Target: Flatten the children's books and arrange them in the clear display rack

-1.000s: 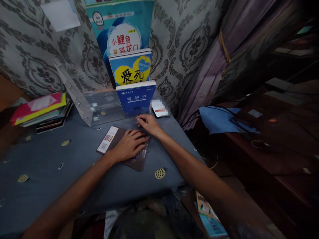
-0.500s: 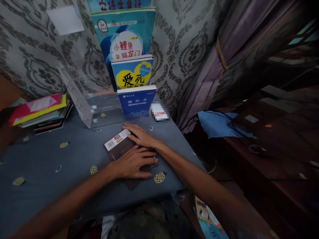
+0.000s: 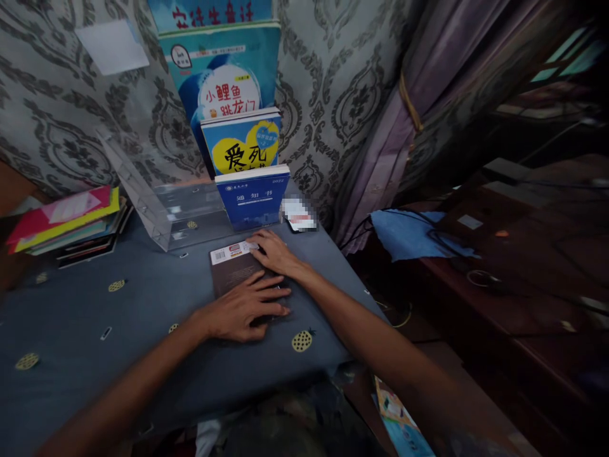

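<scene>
Hands (image 3: 247, 304) on barcode-labelled brown book (image 3: 233, 271)

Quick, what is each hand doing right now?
Left hand: open, flat on the dark brown book with a white label strip.
Right hand: open, fingers resting on that book's far edge.

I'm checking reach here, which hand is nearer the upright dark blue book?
Right. The right hand lies just below the dark blue book; the left hand rests farther back on the brown book.
</scene>
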`<state>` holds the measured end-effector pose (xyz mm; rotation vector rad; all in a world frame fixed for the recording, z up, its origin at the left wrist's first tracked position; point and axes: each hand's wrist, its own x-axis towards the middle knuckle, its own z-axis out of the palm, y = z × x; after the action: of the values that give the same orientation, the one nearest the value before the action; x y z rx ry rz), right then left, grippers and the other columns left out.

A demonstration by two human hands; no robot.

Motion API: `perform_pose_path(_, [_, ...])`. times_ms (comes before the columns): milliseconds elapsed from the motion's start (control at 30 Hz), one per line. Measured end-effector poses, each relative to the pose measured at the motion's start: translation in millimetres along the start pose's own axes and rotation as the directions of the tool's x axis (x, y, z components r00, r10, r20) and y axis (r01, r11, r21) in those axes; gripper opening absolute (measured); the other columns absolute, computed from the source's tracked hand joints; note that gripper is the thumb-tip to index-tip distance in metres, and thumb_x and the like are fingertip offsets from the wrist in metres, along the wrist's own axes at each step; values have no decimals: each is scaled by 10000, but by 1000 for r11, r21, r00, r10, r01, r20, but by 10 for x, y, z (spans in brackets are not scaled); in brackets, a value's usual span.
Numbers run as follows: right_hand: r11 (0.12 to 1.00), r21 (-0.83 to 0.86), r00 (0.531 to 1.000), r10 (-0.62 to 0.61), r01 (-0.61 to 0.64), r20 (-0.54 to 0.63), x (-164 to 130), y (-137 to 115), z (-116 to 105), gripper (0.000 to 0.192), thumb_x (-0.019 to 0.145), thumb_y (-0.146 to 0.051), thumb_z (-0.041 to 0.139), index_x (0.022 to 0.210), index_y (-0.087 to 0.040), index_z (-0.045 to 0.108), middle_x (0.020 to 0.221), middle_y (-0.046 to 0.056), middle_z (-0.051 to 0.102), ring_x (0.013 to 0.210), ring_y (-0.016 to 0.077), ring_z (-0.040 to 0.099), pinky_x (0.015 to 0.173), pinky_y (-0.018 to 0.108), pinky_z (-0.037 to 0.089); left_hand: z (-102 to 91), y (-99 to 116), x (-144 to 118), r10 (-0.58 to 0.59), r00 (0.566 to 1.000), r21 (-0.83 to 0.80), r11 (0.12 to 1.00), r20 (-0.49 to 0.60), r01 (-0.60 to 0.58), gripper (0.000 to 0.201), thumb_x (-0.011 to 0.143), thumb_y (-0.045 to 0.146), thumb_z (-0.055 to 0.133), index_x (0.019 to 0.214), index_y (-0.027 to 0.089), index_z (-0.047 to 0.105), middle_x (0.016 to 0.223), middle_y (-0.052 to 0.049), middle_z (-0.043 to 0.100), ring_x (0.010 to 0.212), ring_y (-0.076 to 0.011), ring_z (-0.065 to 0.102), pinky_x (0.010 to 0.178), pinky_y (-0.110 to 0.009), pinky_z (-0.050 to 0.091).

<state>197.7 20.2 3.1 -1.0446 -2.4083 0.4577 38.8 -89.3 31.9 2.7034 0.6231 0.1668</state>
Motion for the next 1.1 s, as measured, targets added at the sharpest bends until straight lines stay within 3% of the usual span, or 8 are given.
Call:
perform_pose_path(133, [999,-17,999,34,-35,-24,-8,6,-7,313,966,-161,546,1250,-132,675,1243,133,654,1172,241,585,1065,391,427,31,-24,-41,-25,998,-45,999,-50,23,472,890,271,621,1362,299,606,1586,-40,446,1519,-284,312,1254,-551,212])
perform_pose_path(233, [999,-19,999,38,-38,-25,-10,-12,3,310,965,-147,543,1244,-113,675,1233,142,666,1169,244,590,1073,400,424,48,-135,-101,-104,975,-115,990,-195,82,375,944,381,602,1296,259,653,1496,-76,556,1417,-260,472,1201,-471,352])
perform_pose_path(300, [999,-24,999,41,-42,-29,-16,-33,8,306,965,-139,539,1236,-114,679,1242,144,671,1175,245,591,1075,403,425,46,-276,-183,-252,896,-104,968,-367,229,315,988,359,523,1229,230,680,1364,-87,652,1307,-243,565,1135,-437,431])
perform_pose_path(433, [996,-90,997,17,-24,-77,-55,-132,7,308,980,-162,525,1246,-148,679,1362,150,627,1255,271,547,1056,447,431,14,-597,-403,-496,614,-9,783,-614,623,325,990,311,440,1156,169,680,1172,-132,701,1114,-295,618,1006,-491,497])
perform_pose_path(500, [992,-115,996,-56,47,-76,-78,-203,-4,297,990,-176,514,1231,-165,688,1374,139,630,1269,273,536,1052,461,426,-2,-699,-480,-528,565,22,718,-634,696,334,982,315,432,1154,164,675,1140,-138,702,1066,-304,618,971,-498,505])
perform_pose_path(600, [988,-141,995,-75,65,-70,-89,-274,-40,271,992,-191,515,1173,-177,716,1309,126,678,1217,270,574,1045,460,426,-9,-745,-515,-519,572,61,705,-635,707,335,978,314,429,1141,169,683,1139,-134,703,1065,-303,617,968,-497,502])
perform_pose_path(800, [954,-18,949,297,-300,-109,-30,-147,-94,303,972,-182,499,1170,-181,727,1146,102,761,1050,254,692,902,351,514,16,-750,-498,-466,597,117,717,-653,687,332,979,313,446,1108,145,703,1174,-155,683,1090,-310,605,973,-495,502])
perform_pose_path(1100, [928,195,919,352,-317,-178,16,46,11,334,923,-149,519,1179,-195,729,1079,67,786,925,222,726,888,335,542,11,-784,-285,-419,682,130,790,-600,600,350,998,317,444,1201,164,685,1213,-145,655,1206,-307,558,1057,-519,469])
